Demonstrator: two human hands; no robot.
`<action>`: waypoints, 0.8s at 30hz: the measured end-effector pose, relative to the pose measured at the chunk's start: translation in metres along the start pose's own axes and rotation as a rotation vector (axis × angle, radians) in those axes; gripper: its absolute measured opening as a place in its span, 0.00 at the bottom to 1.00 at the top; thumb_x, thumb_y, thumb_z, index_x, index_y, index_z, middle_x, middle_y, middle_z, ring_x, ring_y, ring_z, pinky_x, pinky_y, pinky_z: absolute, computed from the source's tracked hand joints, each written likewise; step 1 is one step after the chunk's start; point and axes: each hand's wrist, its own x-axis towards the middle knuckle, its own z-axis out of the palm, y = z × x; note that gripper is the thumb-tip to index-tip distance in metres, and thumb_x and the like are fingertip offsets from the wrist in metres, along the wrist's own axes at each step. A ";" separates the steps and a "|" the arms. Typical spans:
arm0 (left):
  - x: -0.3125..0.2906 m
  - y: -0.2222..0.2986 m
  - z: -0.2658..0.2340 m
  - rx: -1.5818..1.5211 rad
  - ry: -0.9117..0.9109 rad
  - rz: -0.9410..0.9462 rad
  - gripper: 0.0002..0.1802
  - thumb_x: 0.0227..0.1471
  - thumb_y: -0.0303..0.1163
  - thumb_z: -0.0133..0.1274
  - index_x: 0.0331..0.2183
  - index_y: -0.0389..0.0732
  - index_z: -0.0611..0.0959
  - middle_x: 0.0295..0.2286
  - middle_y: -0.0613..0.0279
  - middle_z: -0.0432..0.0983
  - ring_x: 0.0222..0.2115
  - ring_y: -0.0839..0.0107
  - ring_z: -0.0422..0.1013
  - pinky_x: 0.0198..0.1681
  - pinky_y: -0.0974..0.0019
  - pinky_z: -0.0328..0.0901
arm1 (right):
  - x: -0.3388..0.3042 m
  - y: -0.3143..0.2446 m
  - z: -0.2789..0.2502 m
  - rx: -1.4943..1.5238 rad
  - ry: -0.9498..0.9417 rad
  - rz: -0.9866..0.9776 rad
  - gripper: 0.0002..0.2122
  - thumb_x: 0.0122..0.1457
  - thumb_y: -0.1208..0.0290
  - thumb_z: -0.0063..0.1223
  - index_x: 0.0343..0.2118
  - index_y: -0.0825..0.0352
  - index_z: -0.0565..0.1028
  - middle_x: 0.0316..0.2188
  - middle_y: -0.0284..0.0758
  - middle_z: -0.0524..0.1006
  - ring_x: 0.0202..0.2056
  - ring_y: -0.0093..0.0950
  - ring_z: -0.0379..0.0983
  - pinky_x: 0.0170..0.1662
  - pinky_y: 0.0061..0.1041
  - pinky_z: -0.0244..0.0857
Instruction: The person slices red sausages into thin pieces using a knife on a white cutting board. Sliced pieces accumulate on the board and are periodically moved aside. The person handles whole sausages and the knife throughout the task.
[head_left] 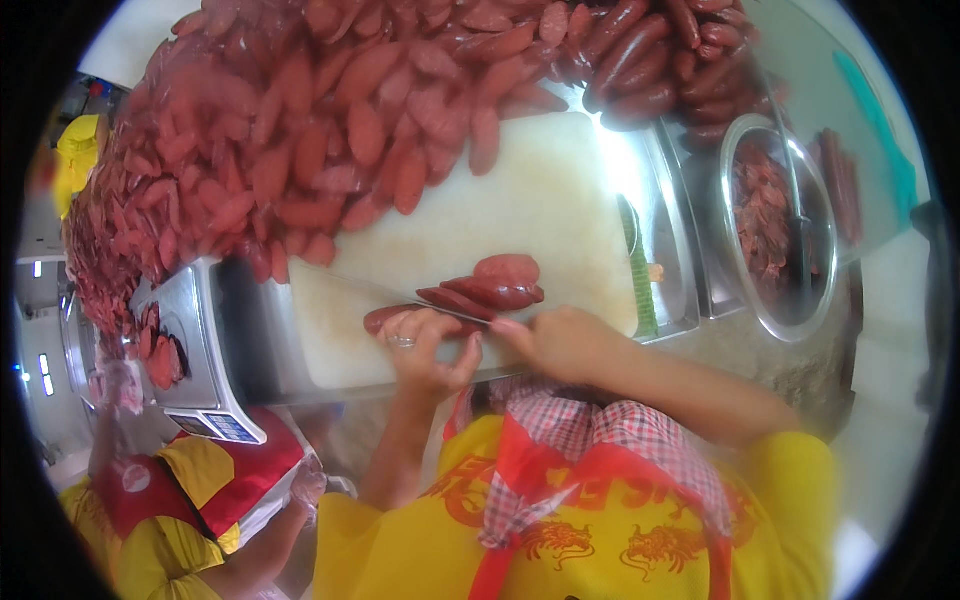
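My left hand [425,350], with a ring on one finger, is closed on a dark red sausage [376,319] lying near the front edge of a white cutting board [560,190]. In my right hand [565,342] is a knife [448,312], its long thin blade reaching left across the sausage, close to my left fingertips. The knife's handle is hidden in my grip. Just beyond the blade, a few slanted sausage slices [508,270] lie overlapping on the board.
A large heap of sliced sausage [330,150] covers the far left, with whole sausages [635,60] at the far right. A metal bowl [728,250] of dark red pieces stands right. Left are a weighing scale [215,350] and, lower down, another person [150,500].
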 end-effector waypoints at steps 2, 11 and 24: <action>0.001 0.000 -0.002 -0.011 0.000 0.034 0.16 0.32 0.29 0.65 0.29 0.45 0.79 0.31 0.62 0.73 0.37 0.60 0.66 0.45 0.57 0.59 | 0.017 -0.004 0.008 0.023 0.028 -0.002 0.32 0.66 0.44 0.30 0.30 0.68 0.81 0.26 0.51 0.78 0.31 0.49 0.76 0.36 0.44 0.70; -0.013 -0.017 -0.017 -0.009 0.040 0.014 0.15 0.34 0.27 0.65 0.30 0.45 0.80 0.34 0.62 0.70 0.40 0.60 0.63 0.44 0.59 0.60 | -0.112 0.024 -0.039 0.227 -0.087 0.500 0.35 0.65 0.41 0.28 0.26 0.71 0.79 0.24 0.52 0.77 0.33 0.50 0.75 0.41 0.41 0.68; -0.008 -0.019 -0.015 -0.046 0.011 -0.030 0.16 0.32 0.28 0.64 0.29 0.43 0.78 0.31 0.61 0.72 0.36 0.59 0.66 0.44 0.56 0.60 | -0.032 -0.014 -0.014 0.113 -0.137 0.224 0.24 0.67 0.52 0.32 0.42 0.68 0.75 0.23 0.50 0.76 0.29 0.49 0.75 0.34 0.44 0.70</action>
